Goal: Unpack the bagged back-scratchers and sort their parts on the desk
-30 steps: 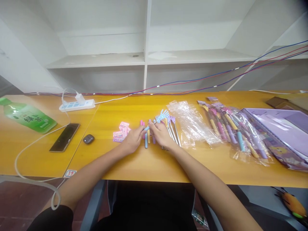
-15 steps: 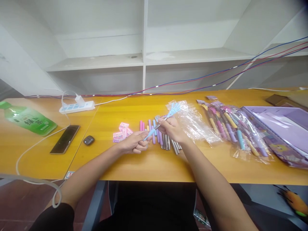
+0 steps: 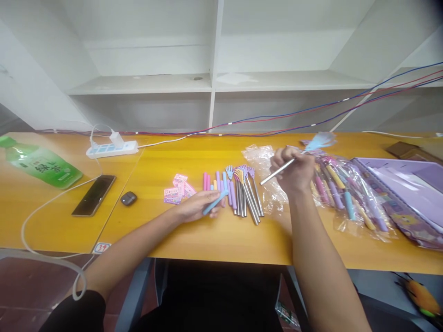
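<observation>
My left hand [image 3: 200, 205] holds a blue handle tube [image 3: 215, 203] above the table's front part. Raised to the right, my right hand [image 3: 294, 169] is closed around a metal rod [image 3: 278, 172] with a blurred blue claw-shaped head [image 3: 320, 141]. Between the hands lie several metal rods [image 3: 249, 199] with purple, orange and blue claw heads. Pink, purple, blue and orange tubes [image 3: 206, 181] lie just behind my left hand. Small pink cards [image 3: 180, 188] are left of these tubes. Clear plastic bags [image 3: 265, 159] lie partly behind my right hand.
Bagged claw sticks [image 3: 334, 184] and a purple tray [image 3: 415, 168] are at the right. At the left are a green bottle [image 3: 43, 163], phone [image 3: 94, 196], black earbud case [image 3: 128, 198] and power strip [image 3: 114, 149]. Shelving stands behind the table.
The blue handle and the metal rod, together before, are now apart. My right hand has swung right and up with the rod and claw head, while my left hand keeps the handle.
</observation>
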Demonstrator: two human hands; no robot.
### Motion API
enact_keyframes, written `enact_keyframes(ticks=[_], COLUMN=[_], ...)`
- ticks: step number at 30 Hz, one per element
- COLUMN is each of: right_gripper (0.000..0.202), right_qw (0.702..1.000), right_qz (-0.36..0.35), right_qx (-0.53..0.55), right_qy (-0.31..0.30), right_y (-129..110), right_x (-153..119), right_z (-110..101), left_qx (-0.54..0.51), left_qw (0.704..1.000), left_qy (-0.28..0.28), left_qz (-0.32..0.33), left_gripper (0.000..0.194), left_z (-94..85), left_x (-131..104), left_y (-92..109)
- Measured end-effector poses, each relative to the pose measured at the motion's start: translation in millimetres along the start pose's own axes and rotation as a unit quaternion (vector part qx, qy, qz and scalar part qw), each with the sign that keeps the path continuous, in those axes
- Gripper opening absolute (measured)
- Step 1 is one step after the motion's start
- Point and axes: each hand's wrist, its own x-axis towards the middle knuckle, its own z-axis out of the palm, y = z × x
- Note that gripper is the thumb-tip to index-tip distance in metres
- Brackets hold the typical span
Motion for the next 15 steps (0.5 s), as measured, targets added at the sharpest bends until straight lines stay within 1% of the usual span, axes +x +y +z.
enact_keyframes(ticks=[2, 3, 5, 7, 8, 10, 13, 15], right_gripper=[0.044, 0.043, 0.042, 0.045, 0.045, 0.043, 0.039, 0.038], right_qw=[0.995, 0.989, 0.970, 0.942, 0.926, 0.890, 0.839, 0.811], right_qz=[0.083, 0.118, 0.166, 0.187, 0.188, 0.168, 0.091, 0.051], right_qx=[-0.049, -0.084, -0.165, -0.258, -0.306, -0.399, -0.515, -0.562], right_qy=[-0.022, -0.035, -0.068, -0.104, -0.119, -0.142, -0.151, -0.153], right_y=[8, 13, 21, 26, 28, 31, 36, 38], right_x=[-3, -5, -9, -14, -16, -21, -27, -29], right_z=[4, 8, 17, 25, 28, 34, 42, 47], left_qx=[0.095, 0.156, 0.273, 0.361, 0.386, 0.407, 0.412, 0.434], left_qw=[0.989, 0.975, 0.933, 0.887, 0.870, 0.855, 0.844, 0.824], left_qy=[0.076, 0.118, 0.196, 0.252, 0.270, 0.289, 0.307, 0.318], left_qz=[0.080, 0.105, 0.130, 0.139, 0.143, 0.144, 0.154, 0.177], left_gripper=[0.041, 0.041, 0.040, 0.038, 0.036, 0.028, 0.015, 0.016], left_z=[-3.9, -6.4, -11.6, -16.0, -17.7, -20.1, -22.1, -22.4], left_x=[3, 4, 4, 5, 5, 7, 10, 11], left_y=[-1, 0, 2, 3, 2, -2, -11, -14])
